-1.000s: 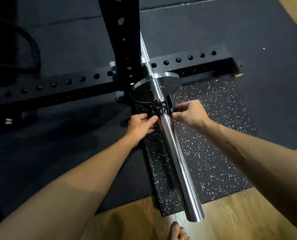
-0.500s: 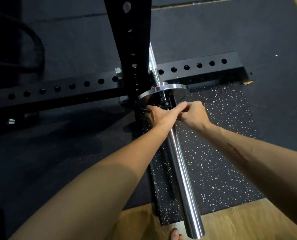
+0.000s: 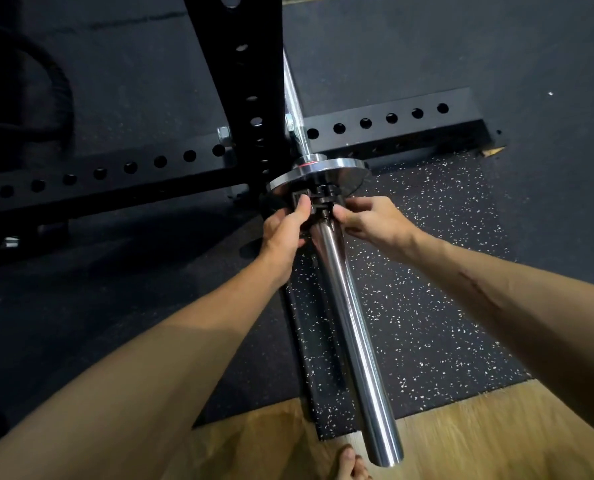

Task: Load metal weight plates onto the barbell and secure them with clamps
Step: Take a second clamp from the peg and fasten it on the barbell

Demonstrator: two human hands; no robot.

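Observation:
A chrome barbell sleeve (image 3: 352, 334) runs from the bottom centre up toward the black rack. One small silver metal weight plate (image 3: 344, 169) sits far up the sleeve, against the collar. A dark clamp (image 3: 321, 202) wraps the sleeve right against the plate's near face. My left hand (image 3: 285, 233) grips the clamp's left side, thumb pressed on it. On the clamp's right side, my right hand (image 3: 371, 220) pinches it with thumb and fingers. Much of the clamp is hidden by my fingers.
The black rack upright (image 3: 243, 81) rises just left of the bar, and its perforated base beam (image 3: 385, 123) crosses behind the plate. A speckled rubber mat (image 3: 427, 306) lies under the sleeve, wooden floor (image 3: 496, 441) near me. My bare toes (image 3: 349, 462) show by the sleeve's end.
The clamp has slid up the sleeve from well short of the plate to against it. My left hand has shifted from across the bar to the clamp's left side.

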